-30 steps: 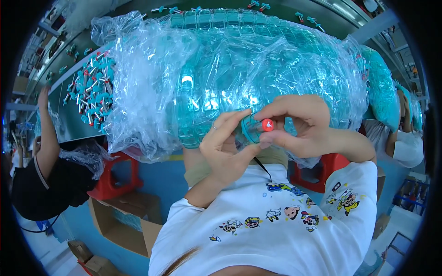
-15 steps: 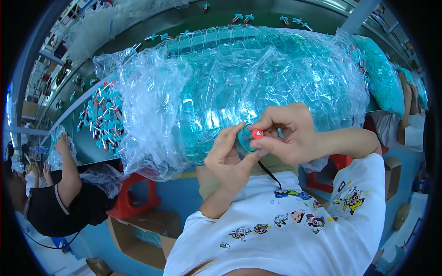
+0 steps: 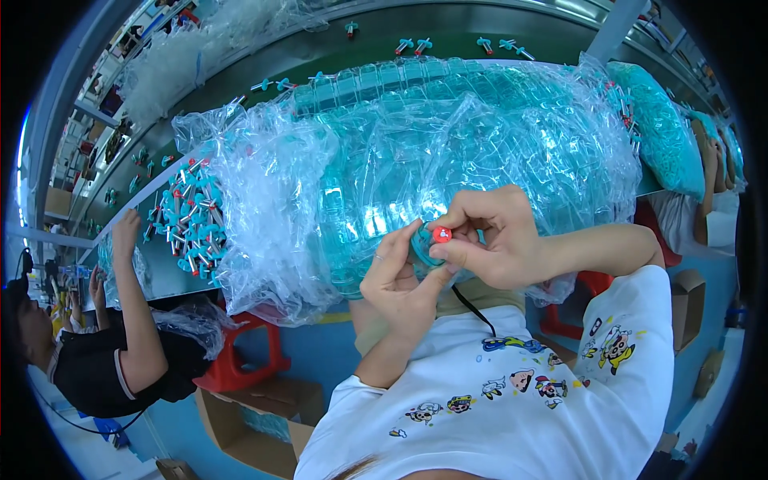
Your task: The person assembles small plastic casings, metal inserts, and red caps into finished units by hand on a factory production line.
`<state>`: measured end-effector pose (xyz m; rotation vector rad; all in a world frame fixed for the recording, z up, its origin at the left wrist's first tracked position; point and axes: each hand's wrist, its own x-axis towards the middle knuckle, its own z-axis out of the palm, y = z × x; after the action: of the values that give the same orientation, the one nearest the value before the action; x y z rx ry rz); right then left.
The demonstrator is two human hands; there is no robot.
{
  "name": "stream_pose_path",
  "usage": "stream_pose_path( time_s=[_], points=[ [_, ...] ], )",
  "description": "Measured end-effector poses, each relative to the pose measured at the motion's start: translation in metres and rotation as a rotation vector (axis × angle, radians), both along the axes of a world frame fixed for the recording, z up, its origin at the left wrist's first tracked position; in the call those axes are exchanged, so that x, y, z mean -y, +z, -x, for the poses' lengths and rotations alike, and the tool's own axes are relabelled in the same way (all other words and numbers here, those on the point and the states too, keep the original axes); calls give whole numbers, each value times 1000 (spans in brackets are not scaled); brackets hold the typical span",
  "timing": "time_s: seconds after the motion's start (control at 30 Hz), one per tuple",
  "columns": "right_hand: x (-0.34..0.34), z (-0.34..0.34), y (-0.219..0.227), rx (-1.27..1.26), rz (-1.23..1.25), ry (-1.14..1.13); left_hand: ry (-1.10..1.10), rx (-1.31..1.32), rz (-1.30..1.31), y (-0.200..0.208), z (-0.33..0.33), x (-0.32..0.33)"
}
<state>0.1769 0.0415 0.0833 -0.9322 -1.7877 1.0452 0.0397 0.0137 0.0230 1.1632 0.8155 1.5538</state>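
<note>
In front of my chest, both hands meet over the near side of a big clear bag (image 3: 480,152) packed with teal clear-plastic pieces. My left hand (image 3: 398,282) is closed, thumb and fingers pinching a teal round plastic piece (image 3: 420,246). Close against it, my right hand (image 3: 502,240) pinches a small part with a red round end (image 3: 441,234) between thumb and forefinger. The two pieces touch or nearly touch; fingers hide the join. Left of the bag lies a pile of small teal parts (image 3: 192,216) with metallic shafts and red ends.
Beyond the bag runs a green conveyor belt (image 3: 368,42) carrying scattered similar parts. A co-worker in a black shirt (image 3: 96,364) sits at the left by a red stool (image 3: 250,356). An open cardboard box (image 3: 240,432) stands on the floor. Another teal-filled bag (image 3: 660,132) is at the right.
My hands keep their pinch with hardly any movement. The view has shifted slightly. At the left, the co-worker's raised arm has moved up and to the right.
</note>
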Motion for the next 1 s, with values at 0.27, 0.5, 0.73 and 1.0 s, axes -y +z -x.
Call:
stream_pose_path(
  time_s=[0.27,0.5,0.73,1.0],
  points=[
    [-6,0,-1,-27,28,-22,21,-47,-21,4,-1,-7],
    [-19,-3,14,-117,179,49,36,-14,-4,11,-5,-18],
    [-29,-7,21,-152,262,-53,81,-196,-108,22,-9,-37],
    [-64,-24,21,-211,376,18,-40,-27,-94,30,-11,-47]
  ],
)
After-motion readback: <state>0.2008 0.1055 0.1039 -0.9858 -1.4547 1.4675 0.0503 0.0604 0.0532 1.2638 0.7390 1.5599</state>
